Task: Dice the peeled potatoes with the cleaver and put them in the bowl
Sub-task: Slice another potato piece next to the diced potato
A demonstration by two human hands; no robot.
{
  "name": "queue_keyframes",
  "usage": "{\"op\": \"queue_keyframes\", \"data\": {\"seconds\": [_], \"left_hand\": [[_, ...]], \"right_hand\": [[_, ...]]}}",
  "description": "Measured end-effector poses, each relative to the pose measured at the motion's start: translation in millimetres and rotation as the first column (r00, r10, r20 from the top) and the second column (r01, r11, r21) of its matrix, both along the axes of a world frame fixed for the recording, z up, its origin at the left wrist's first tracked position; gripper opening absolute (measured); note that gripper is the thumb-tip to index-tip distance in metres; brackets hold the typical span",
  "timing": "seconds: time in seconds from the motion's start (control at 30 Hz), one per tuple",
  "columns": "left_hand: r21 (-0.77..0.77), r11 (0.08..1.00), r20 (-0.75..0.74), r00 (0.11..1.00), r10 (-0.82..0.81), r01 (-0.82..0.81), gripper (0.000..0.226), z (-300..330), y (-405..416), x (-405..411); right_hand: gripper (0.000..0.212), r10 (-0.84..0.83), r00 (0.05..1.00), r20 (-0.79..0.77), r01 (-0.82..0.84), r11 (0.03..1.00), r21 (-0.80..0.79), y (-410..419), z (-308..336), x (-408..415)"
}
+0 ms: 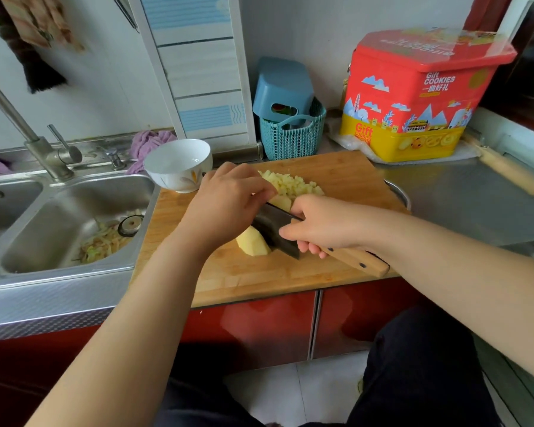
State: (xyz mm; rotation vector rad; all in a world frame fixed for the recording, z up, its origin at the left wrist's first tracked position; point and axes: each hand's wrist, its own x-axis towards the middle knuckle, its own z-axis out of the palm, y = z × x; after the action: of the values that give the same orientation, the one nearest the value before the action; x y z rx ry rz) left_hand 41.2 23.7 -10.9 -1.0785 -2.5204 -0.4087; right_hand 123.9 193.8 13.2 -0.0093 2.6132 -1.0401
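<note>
**Cleaver down through a potato, dice piling up behind**

Fingers of the right hand are curled round the wooden handle of the cleaver, close up against the blade, probably for control over the cut. The blade stands edge-down on the cutting board, which serves as the landmark here. It runs roughly front to back near the board's middle, and a potato piece lies touching its left face at the near end. That piece looks like the next to be sliced.

The left hand sits just beyond, over the blade's far end, fingers bent and drawn together. It seems to steady another potato chunk that shows pale between the two hands. Whether the fingertips press that chunk or the blade's spine, I cannot tell; they are hidden.

Farther back on the board lies the heap of diced potato, apparently pushed clear of the cutting spot. The white bowl stands at the board's far left corner, its visible inside holding no dice yet, within easy reach for scooping. Left of the board is the sink with peelings in it; beyond the board's far right corner stands a red cookie tin.
</note>
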Motion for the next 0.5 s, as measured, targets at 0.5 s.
{"op": "queue_keyframes", "data": {"seconds": [0.5], "left_hand": [[-0.199, 0.975, 0.381, 0.925, -0.014, 0.097, 0.038, 28, -1, 26]], "right_hand": [[0.038, 0.065, 0.971, -0.23, 0.028, 0.925, 0.379, 8, -2, 38]]}}
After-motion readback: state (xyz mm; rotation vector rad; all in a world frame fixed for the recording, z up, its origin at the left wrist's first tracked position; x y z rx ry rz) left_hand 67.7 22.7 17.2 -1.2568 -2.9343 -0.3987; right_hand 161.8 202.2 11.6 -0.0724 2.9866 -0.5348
